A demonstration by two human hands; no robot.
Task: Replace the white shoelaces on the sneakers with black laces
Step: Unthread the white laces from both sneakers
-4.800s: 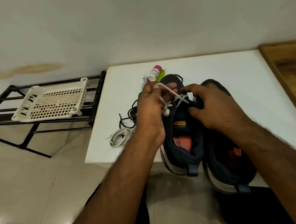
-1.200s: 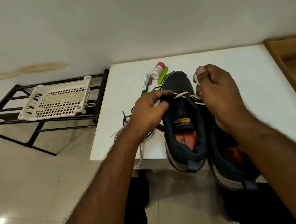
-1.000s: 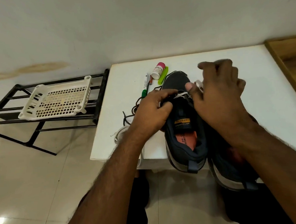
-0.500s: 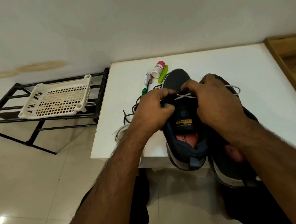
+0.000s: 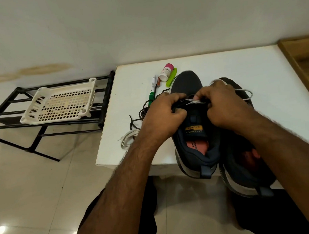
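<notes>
Hands (image 5: pixel 165 114) (image 5: pixel 224 104) pinch white lace (image 5: pixel 194 101) | eyelets hidden | right sneaker (image 5: pixel 242 166) mostly covered

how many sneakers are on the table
2. One sneaker lies under both hands at the table's near edge; the other sneaker sits right beside it, to its right, heel overhanging the edge.

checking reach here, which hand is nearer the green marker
Left. The left hand grips the sneaker right beside the green marker; the right hand pinches the white lace further right, across the sneaker.
</notes>
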